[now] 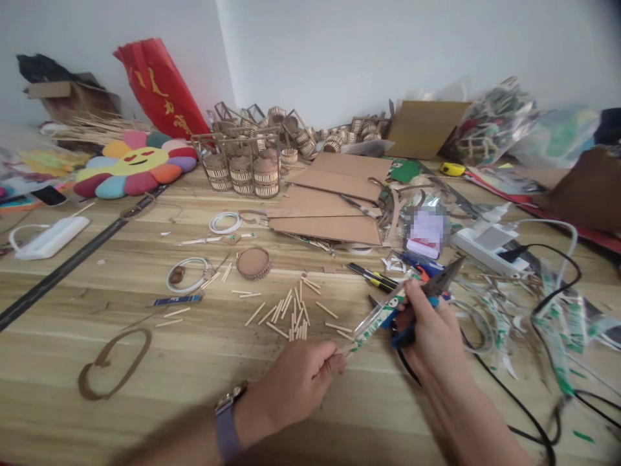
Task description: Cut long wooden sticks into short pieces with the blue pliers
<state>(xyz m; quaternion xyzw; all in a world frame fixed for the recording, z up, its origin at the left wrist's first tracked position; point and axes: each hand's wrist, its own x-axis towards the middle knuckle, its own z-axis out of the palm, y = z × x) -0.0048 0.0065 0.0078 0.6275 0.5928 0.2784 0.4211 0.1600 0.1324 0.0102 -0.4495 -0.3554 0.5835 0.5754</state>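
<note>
My left hand (pixel 303 382), with a watch at the wrist, is closed on the near end of a clear chopstick wrapper (pixel 371 330) with green print. The wrapper slants up to my right hand (pixel 431 323), whose thumb and fingers pinch its far end. That same hand also grips pliers (pixel 444 278) with blue handles, their grey jaws pointing up and right. How much of a stick is inside the wrapper, I cannot tell. Several short wooden sticks (pixel 291 310) lie scattered on the table just beyond my left hand.
Cardboard sheets (pixel 330 200) lie mid-table, with small slatted buckets (pixel 242 175) behind. A round brown disc (pixel 253 263), white tape rolls (pixel 187 275) and a brown strip loop (pixel 114 366) are at left. A utility knife (pixel 373 277), power strip (pixel 492 246), black cables and torn wrappers (pixel 557 349) crowd the right.
</note>
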